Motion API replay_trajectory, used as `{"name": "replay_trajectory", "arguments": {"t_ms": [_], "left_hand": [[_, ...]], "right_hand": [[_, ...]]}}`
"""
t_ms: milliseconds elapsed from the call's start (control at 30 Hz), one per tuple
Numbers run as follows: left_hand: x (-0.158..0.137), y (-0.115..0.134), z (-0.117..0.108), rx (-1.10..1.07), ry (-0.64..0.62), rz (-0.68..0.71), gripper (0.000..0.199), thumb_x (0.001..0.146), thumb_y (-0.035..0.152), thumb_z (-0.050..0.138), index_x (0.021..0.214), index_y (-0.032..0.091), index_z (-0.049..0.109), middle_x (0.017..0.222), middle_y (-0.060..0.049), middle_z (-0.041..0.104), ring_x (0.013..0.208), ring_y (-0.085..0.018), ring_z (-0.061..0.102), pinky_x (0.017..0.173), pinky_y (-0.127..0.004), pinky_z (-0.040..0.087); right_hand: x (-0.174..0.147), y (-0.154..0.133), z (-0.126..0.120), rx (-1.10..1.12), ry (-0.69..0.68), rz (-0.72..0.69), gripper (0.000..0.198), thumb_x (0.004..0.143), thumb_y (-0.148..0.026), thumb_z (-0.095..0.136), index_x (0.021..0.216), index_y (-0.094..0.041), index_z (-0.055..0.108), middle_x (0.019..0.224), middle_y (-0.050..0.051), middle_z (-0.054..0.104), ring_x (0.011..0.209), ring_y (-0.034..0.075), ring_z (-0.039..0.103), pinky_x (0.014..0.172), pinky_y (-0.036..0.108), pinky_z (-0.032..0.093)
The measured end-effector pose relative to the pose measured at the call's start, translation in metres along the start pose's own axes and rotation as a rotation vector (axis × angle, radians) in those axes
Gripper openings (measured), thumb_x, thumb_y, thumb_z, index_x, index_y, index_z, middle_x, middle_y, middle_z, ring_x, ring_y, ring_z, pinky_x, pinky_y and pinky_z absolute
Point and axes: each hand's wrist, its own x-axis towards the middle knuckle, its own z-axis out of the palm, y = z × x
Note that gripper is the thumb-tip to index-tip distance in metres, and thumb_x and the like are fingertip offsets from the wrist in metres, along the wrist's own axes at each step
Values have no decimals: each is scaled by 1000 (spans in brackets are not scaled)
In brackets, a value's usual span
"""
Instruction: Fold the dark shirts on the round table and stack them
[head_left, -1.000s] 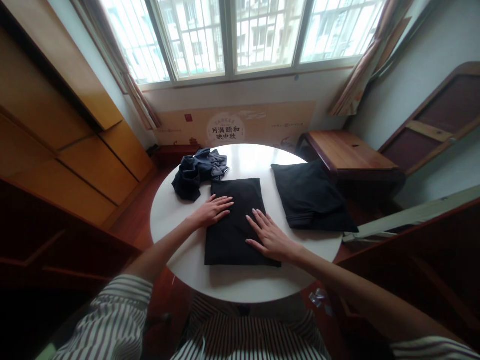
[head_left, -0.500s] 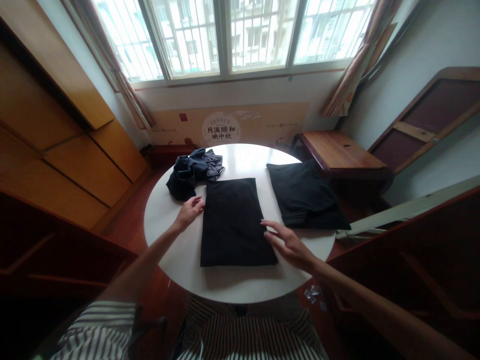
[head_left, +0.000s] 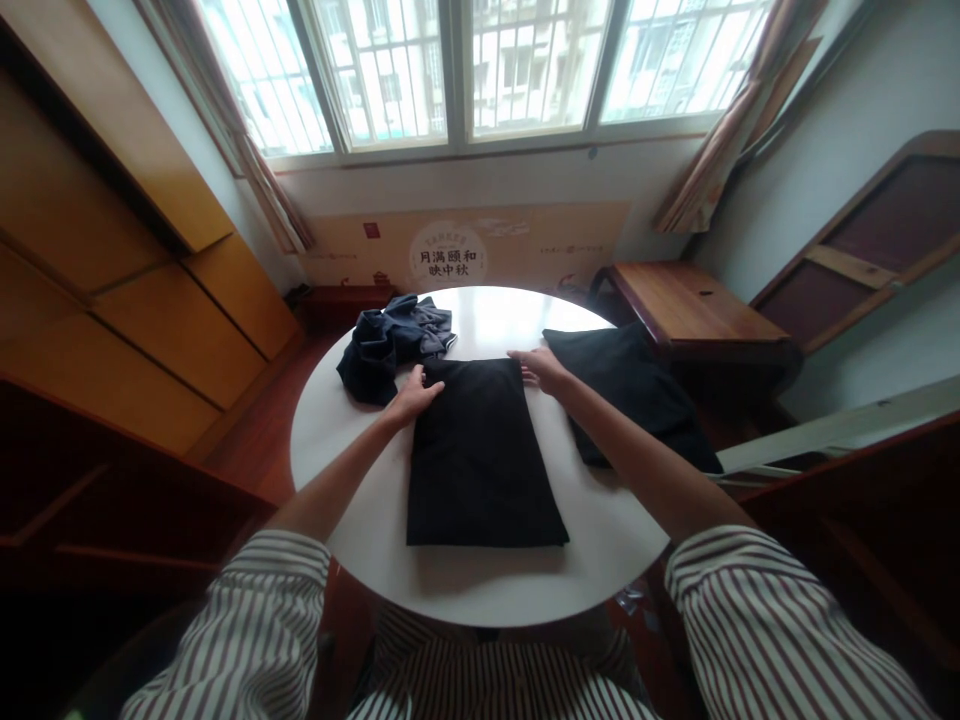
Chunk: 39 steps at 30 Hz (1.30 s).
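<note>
Head view: the folded black cloth (head_left: 484,455) lies flat on the round white surface (head_left: 487,590), between the two hands and extending from them toward the wearer. The left hand (head_left: 414,398) grips its left edge near the far corner, thumb on top; the right hand (head_left: 546,370) grips the far right corner. A crumpled dark garment (head_left: 394,340) sits just beyond the left hand; a second black garment (head_left: 637,380) lies right of the cloth, partly behind the right forearm (head_left: 630,445)
</note>
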Motion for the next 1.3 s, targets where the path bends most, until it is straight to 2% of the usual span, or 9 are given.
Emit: {"name": "replay_trajectory", "arguments": {"t_ms": [267, 433, 567, 700, 800, 900, 1000, 1133, 1300], "left_hand": [[-20, 6, -6, -217, -84, 197, 44, 96, 39, 48, 137, 27, 39, 120, -7, 64, 110, -19, 62, 97, -39, 51], [-26, 15, -8, -150, -45, 253, 50, 98, 41, 47, 145, 31, 34, 136, -7, 56, 123, -23, 55, 105, -45, 47], [-33, 14, -9, 30, 53, 265, 59, 96, 38, 51, 150, 28, 28, 144, -9, 49, 136, -25, 45, 115, -46, 36], [-74, 11, -12, 342, 107, 167, 83, 81, 43, 70, 149, 16, 30, 148, -20, 44, 142, -36, 35, 118, -50, 27], [-123, 14, -16, 487, 60, 0, 95, 73, 57, 74, 144, 9, 35, 134, -26, 55, 131, -43, 48, 108, -51, 38], [-161, 23, -17, 514, -37, -143, 84, 69, 65, 73, 131, 11, 51, 105, -20, 68, 108, -41, 64, 90, -44, 48], [-176, 31, -17, 485, -79, -191, 64, 69, 64, 73, 111, 17, 62, 86, -12, 69, 94, -37, 68, 81, -39, 49], [-176, 32, -17, 403, -42, -185, 51, 66, 59, 77, 97, 21, 62, 88, -10, 68, 89, -32, 68, 78, -39, 51], [-181, 24, -4, -71, -130, -304, 74, 66, 43, 83, 126, 19, 47, 101, -11, 71, 90, -28, 71, 76, -39, 57]], "right_hand": [[1, -12, -4, -86, -117, 1, 42, 60, -39, 91, 70, -15, 59, 56, -3, 51, 50, 7, 43, 41, 19, 34], [-17, -13, -10, 235, -378, -93, 24, 71, -29, 85, 78, -16, 65, 73, -1, 66, 66, 9, 60, 60, 18, 50], [-24, -9, -7, 328, -385, -90, 19, 76, -16, 78, 93, -18, 69, 83, 1, 72, 73, 11, 66, 69, 20, 54], [-19, -4, 2, 235, -261, 12, 16, 74, -9, 79, 86, -13, 69, 79, 5, 74, 65, 12, 67, 62, 21, 55], [-14, -1, 8, 256, -255, 11, 12, 78, -13, 77, 86, -13, 68, 79, 6, 74, 64, 12, 67, 61, 21, 56], [-14, 2, 13, 283, -346, 44, 12, 82, -19, 75, 89, -12, 70, 83, 8, 75, 70, 16, 70, 67, 25, 59], [-18, 2, 18, 280, -361, 51, 14, 79, -16, 77, 90, -11, 70, 82, 9, 76, 69, 17, 71, 70, 27, 60], [-27, -7, 20, 240, -366, -45, 18, 78, -16, 78, 95, -13, 70, 82, 6, 76, 67, 15, 70, 67, 24, 59], [-39, -13, 13, 121, -642, -7, 33, 73, -22, 84, 102, -14, 71, 96, 8, 76, 80, 18, 72, 71, 26, 60]]}}
